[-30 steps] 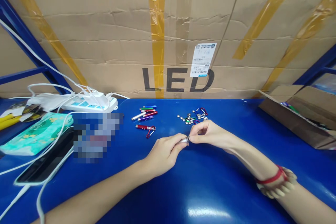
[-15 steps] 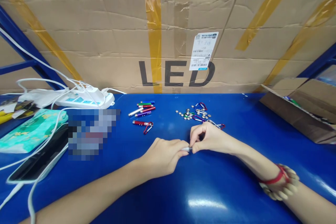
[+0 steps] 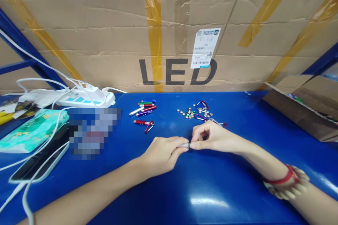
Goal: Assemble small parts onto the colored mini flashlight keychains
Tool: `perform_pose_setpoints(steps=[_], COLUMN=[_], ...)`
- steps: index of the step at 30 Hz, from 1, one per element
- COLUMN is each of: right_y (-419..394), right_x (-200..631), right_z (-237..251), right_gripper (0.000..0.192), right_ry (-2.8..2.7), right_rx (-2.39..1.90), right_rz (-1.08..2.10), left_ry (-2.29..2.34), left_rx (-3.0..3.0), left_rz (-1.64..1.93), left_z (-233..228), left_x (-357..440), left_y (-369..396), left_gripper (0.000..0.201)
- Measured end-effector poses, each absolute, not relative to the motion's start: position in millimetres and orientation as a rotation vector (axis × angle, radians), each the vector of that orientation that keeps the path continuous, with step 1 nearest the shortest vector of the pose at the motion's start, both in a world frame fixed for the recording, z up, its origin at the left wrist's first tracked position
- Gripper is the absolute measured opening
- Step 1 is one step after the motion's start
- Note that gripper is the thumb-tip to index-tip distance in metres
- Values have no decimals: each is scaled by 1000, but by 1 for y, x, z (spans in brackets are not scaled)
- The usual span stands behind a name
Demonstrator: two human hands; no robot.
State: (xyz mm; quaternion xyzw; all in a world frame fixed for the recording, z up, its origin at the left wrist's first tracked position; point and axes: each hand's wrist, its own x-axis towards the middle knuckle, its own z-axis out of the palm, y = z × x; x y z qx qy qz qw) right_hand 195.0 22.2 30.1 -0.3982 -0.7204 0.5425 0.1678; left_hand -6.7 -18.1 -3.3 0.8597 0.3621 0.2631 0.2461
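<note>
My left hand (image 3: pixel 165 154) is closed around a small silver penlight (image 3: pixel 185 145), most of which the fingers hide. The thumb and fingertips of my right hand (image 3: pixel 208 137) are pinched at its right end; any small part between them is too hidden to make out. Beyond my left hand lies a red penlight (image 3: pixel 141 122) with a red carabiner clip (image 3: pixel 149 127) attached. Several penlights in different colours, a purple one (image 3: pixel 144 113) among them, lie behind it. Past my right hand are scattered button cells (image 3: pixel 187 117) and several carabiner clips (image 3: pixel 200 117).
An open cardboard box (image 3: pixel 293 112) stands at the right. On the left are a white power strip (image 3: pixel 87 98) with cables, a phone (image 3: pixel 39 154) and a green patterned packet (image 3: pixel 34 130). A large carton (image 3: pixel 113 42) marked LED backs the blue table (image 3: pixel 163 200).
Both hands have shifted slightly upward in view, still together at the silver penlight. A dark part at its right end showed before; now a silver tip shows there.
</note>
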Motion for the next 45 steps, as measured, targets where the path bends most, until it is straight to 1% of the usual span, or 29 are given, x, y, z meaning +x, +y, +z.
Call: perform_pose_setpoints(steps=[9,13,15,17,20,23,29,35,41,45], right_y=[22,21,22,23,25,24,23,25,25,24], right_x=[193,193,193,192,189,187,187,191,191,191], right_z=[30,31,29,26,22,23,26,23,23,23], right_gripper=[29,31,34,36,37,32,28,28,30,28], right_ry=[-1996,-1934,-1922,-1935,-1935,-1929,-2001,-2059,-2092,-2099], right_rx=[-1151,-1192,-1218,-1235,-1260,-1222,-1004,-1008,-1110,-1091], right_rz=[1622,1708,1695,1605,1374,1176,975,1004,1101,1125], left_ry=[1010,974,985,1042,1129,1160,1185,1204,1143,1116], left_rx=[2275,2228,2207,2174,2101,2009,1978,2072,2081,2141], left_rz=[751,721,694,681,717,775,773,714,668,658], left_z=[-3,-1,-1,-1,0,2,2,3,0,-2], left_x=[-7,-7,-7,-7,-6,-5,-4,-5,-7,-8], left_y=[-17,-16,-15,-14,-14,-14,-13,-14,-15,-15], left_gripper=[13,17,19,21,19,16,14,14,3,8])
